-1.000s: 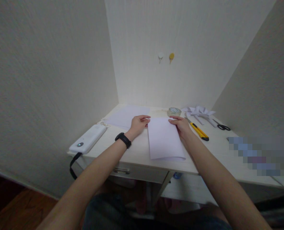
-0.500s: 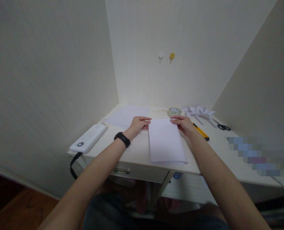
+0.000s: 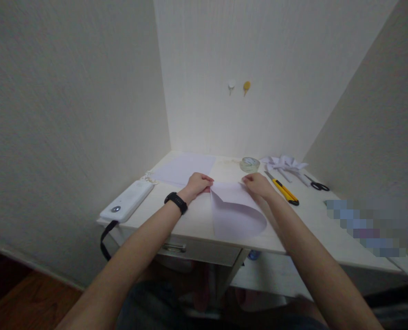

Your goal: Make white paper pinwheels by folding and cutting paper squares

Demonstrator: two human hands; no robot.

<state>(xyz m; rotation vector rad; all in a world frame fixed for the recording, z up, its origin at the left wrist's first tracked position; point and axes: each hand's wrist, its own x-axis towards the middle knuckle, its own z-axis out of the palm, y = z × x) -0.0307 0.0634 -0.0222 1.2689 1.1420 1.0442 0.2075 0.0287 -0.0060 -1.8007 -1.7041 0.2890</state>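
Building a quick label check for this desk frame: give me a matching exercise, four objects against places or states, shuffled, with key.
Things:
1. white sheet of paper under both hands
2. yellow utility knife
3. black-handled scissors
4. white oblong power bank

Places or states:
A. at the desk's left edge, black strap hanging off
B. curled over, not flat
C. far right, beside crumpled white paper
D. just right of the right hand

Pairs: 1-B, 2-D, 3-C, 4-A

Both hands [image 3: 228,184] apparently bend a white sheet [image 3: 236,213] on the desk [image 3: 314,224].
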